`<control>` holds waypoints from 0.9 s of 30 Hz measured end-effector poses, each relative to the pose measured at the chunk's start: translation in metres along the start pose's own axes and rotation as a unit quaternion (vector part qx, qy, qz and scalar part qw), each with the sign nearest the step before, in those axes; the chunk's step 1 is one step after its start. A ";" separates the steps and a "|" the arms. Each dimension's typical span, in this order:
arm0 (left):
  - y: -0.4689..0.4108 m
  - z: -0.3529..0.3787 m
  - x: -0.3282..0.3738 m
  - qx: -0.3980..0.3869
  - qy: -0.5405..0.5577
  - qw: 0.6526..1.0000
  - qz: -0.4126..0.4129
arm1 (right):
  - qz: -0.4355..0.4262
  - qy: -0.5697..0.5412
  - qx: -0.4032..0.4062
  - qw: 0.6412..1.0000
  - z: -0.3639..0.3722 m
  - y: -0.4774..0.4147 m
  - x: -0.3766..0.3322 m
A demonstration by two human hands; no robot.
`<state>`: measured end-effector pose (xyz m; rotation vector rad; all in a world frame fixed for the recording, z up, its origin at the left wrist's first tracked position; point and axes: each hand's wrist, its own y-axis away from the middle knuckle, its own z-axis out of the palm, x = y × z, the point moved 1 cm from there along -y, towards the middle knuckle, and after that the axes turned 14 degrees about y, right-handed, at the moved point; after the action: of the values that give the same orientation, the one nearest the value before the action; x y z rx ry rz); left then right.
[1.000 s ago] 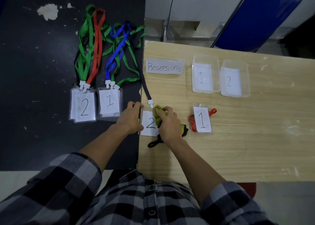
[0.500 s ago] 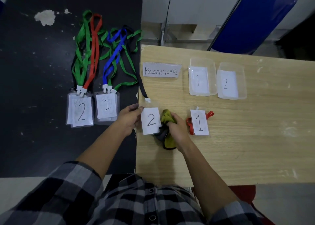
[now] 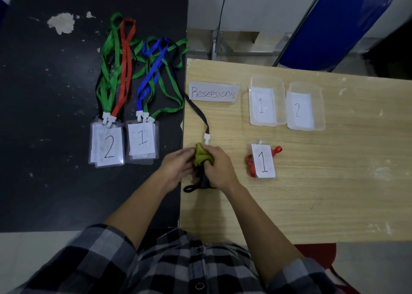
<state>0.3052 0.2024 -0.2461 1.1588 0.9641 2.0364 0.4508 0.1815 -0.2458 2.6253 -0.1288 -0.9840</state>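
Observation:
My right hand (image 3: pixel 219 168) grips a yellow-green cloth (image 3: pixel 200 156) near the left edge of the wooden table (image 3: pixel 312 193). My left hand (image 3: pixel 176 166) curls in against the cloth from the left. The badge they work on is hidden under the cloth and both hands. Its black lanyard (image 3: pixel 198 113) runs up and left from a white clip (image 3: pixel 207 138) just above the cloth. A black loop (image 3: pixel 189 189) sticks out below my hands.
A "1" badge with a red lanyard (image 3: pixel 263 161) lies to the right. Behind it stand clear tubs marked 1 (image 3: pixel 266 82) and 2 (image 3: pixel 305 87), beside a "Resepsionis" label (image 3: pixel 214 92). Badge piles marked 2 (image 3: pixel 108 146) and 1 (image 3: pixel 142 141) lie on the black table (image 3: pixel 44 93). A blue chair (image 3: pixel 334 26) stands behind.
Half a second ago the "2" badge showed, pinched at its left edge, with the cloth to its right. Now the cloth and my right hand have moved left over it and hide it.

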 end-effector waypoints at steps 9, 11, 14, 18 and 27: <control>-0.017 -0.002 -0.001 0.101 -0.051 0.987 0.113 | -0.024 0.201 -0.007 0.979 0.010 0.017 0.017; -0.019 -0.007 -0.002 0.114 -0.073 0.983 0.127 | -0.054 0.287 -0.027 0.956 0.009 0.026 0.022; -0.020 -0.011 -0.004 0.121 -0.097 0.978 0.143 | -0.059 0.343 -0.031 0.937 0.003 0.029 0.026; -0.022 -0.011 -0.003 0.125 -0.134 0.970 0.159 | 0.005 0.339 0.009 0.941 0.001 0.005 0.017; -0.023 -0.016 0.000 0.097 -0.127 0.978 0.138 | -0.082 0.378 0.016 0.922 0.010 0.038 0.039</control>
<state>0.2941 0.2104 -0.2709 1.6938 0.9306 1.9670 0.4755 0.1356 -0.2644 2.8727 0.2665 0.0480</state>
